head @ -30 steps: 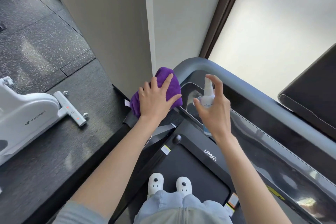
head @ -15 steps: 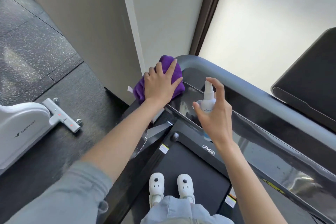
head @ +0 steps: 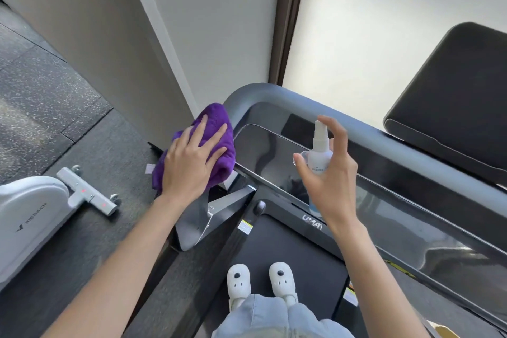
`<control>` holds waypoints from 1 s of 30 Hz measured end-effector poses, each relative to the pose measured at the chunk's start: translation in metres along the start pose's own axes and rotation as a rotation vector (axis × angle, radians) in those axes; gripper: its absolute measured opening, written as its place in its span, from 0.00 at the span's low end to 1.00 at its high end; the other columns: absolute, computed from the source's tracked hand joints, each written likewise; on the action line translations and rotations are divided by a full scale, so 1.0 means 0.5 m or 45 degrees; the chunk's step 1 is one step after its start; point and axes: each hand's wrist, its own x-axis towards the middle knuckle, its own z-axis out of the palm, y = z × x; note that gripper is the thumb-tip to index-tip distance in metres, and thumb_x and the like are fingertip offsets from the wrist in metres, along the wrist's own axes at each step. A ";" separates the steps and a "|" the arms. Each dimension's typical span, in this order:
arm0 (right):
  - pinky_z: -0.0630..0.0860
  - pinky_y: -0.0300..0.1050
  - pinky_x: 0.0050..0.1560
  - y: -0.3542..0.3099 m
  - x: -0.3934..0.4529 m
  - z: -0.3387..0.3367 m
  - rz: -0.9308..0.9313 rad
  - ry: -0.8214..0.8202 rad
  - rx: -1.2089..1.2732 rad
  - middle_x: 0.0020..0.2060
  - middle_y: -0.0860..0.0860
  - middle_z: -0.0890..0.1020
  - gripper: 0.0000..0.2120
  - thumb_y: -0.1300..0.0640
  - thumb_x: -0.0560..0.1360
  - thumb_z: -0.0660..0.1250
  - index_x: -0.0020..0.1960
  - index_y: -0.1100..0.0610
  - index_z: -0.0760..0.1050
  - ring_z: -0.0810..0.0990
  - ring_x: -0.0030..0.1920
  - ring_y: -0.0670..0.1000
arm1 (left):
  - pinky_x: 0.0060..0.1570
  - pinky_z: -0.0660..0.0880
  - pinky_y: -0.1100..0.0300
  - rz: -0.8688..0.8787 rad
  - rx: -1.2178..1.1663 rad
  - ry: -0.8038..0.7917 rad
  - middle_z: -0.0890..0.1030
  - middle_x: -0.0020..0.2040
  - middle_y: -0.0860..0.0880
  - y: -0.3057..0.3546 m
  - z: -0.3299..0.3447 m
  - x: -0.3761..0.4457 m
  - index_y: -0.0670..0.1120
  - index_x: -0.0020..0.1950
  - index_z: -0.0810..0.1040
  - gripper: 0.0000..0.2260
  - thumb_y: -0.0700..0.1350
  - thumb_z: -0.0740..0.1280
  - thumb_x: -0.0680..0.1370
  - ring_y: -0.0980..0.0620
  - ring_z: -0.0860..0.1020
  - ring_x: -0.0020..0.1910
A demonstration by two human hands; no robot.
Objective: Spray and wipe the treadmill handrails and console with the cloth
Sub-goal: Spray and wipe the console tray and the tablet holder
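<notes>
Head view, left grip flat on purple cloth, right grip clasping spray bottle

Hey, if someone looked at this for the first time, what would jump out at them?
The purple cloth stands out most, bunched on the left corner of the grey treadmill handrail with the left hand pressed flat on top. Just right of it, the right hand holds a small white spray bottle upright over the glossy black console. Below, two white shoes stand on the treadmill belt.
</notes>
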 end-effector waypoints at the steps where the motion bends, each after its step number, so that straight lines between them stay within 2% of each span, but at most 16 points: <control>1: 0.80 0.51 0.45 0.002 0.000 -0.002 0.005 0.005 -0.005 0.39 0.49 0.81 0.31 0.63 0.74 0.72 0.69 0.42 0.62 0.80 0.40 0.55 | 0.61 0.69 0.42 -0.015 0.000 -0.010 0.65 0.75 0.45 0.012 0.005 0.027 0.56 0.74 0.66 0.23 0.58 0.51 0.81 0.38 0.69 0.68; 5: 0.80 0.51 0.42 0.012 0.005 -0.004 0.003 0.031 -0.024 0.38 0.42 0.79 0.32 0.63 0.73 0.73 0.69 0.42 0.63 0.79 0.37 0.53 | 0.67 0.62 0.43 0.003 0.074 -0.076 0.58 0.78 0.46 0.066 0.039 0.176 0.59 0.77 0.58 0.22 0.58 0.50 0.82 0.39 0.64 0.71; 9: 0.80 0.46 0.45 0.013 0.015 -0.006 -0.016 0.043 -0.038 0.40 0.49 0.82 0.32 0.61 0.73 0.73 0.69 0.41 0.62 0.80 0.40 0.53 | 0.69 0.58 0.45 0.060 0.113 -0.119 0.57 0.78 0.48 0.116 0.053 0.263 0.60 0.77 0.56 0.22 0.58 0.48 0.83 0.41 0.60 0.73; 12: 0.76 0.36 0.47 0.008 0.020 -0.012 -0.017 0.074 -0.026 0.39 0.49 0.83 0.32 0.61 0.73 0.73 0.68 0.40 0.62 0.81 0.41 0.51 | 0.72 0.54 0.46 0.206 0.091 -0.061 0.58 0.78 0.49 0.141 0.065 0.211 0.58 0.77 0.59 0.22 0.58 0.48 0.83 0.41 0.58 0.76; 15: 0.79 0.44 0.44 0.002 0.025 -0.017 -0.034 0.088 -0.054 0.38 0.47 0.81 0.32 0.61 0.73 0.73 0.68 0.42 0.62 0.80 0.35 0.52 | 0.72 0.60 0.43 0.386 -0.160 -0.090 0.62 0.77 0.48 0.216 0.096 0.087 0.55 0.74 0.66 0.22 0.55 0.51 0.81 0.41 0.60 0.76; 17: 0.79 0.47 0.41 0.001 0.030 -0.025 -0.047 0.098 -0.061 0.39 0.47 0.80 0.32 0.61 0.73 0.73 0.68 0.43 0.62 0.78 0.32 0.52 | 0.73 0.57 0.40 0.407 -0.207 -0.110 0.62 0.77 0.48 0.253 0.117 0.048 0.54 0.73 0.68 0.22 0.54 0.51 0.81 0.41 0.59 0.76; 19: 0.79 0.46 0.44 0.004 0.037 -0.034 -0.056 0.110 -0.044 0.41 0.49 0.82 0.32 0.62 0.73 0.73 0.68 0.42 0.62 0.80 0.34 0.54 | 0.75 0.46 0.40 0.383 -0.084 -0.110 0.55 0.79 0.49 0.245 0.128 0.077 0.57 0.76 0.60 0.23 0.58 0.48 0.81 0.42 0.51 0.78; 21: 0.78 0.43 0.46 0.006 0.041 -0.040 -0.053 0.104 -0.033 0.41 0.48 0.82 0.32 0.62 0.73 0.73 0.69 0.42 0.62 0.80 0.37 0.55 | 0.73 0.37 0.42 0.311 0.065 -0.109 0.45 0.80 0.48 0.216 0.124 0.123 0.59 0.78 0.47 0.25 0.61 0.46 0.82 0.41 0.42 0.78; 24: 0.76 0.37 0.46 0.011 0.039 -0.047 -0.053 0.137 -0.006 0.37 0.46 0.81 0.32 0.63 0.73 0.73 0.68 0.43 0.62 0.80 0.38 0.53 | 0.74 0.37 0.44 0.215 0.222 -0.125 0.40 0.79 0.43 0.199 0.112 0.162 0.55 0.76 0.35 0.27 0.60 0.44 0.82 0.38 0.39 0.77; 28: 0.74 0.30 0.44 0.018 0.020 -0.050 -0.056 0.151 0.001 0.38 0.46 0.82 0.32 0.62 0.73 0.73 0.68 0.40 0.63 0.80 0.37 0.49 | 0.75 0.36 0.50 0.217 0.035 -0.227 0.41 0.80 0.46 0.211 0.103 0.084 0.54 0.78 0.41 0.25 0.58 0.44 0.83 0.42 0.39 0.78; 30: 0.76 0.33 0.44 0.024 0.007 -0.052 -0.045 0.157 0.008 0.38 0.47 0.81 0.33 0.61 0.73 0.73 0.68 0.38 0.62 0.81 0.37 0.50 | 0.75 0.38 0.50 0.242 0.000 -0.236 0.46 0.80 0.48 0.196 0.098 0.011 0.55 0.79 0.46 0.25 0.59 0.42 0.82 0.43 0.42 0.78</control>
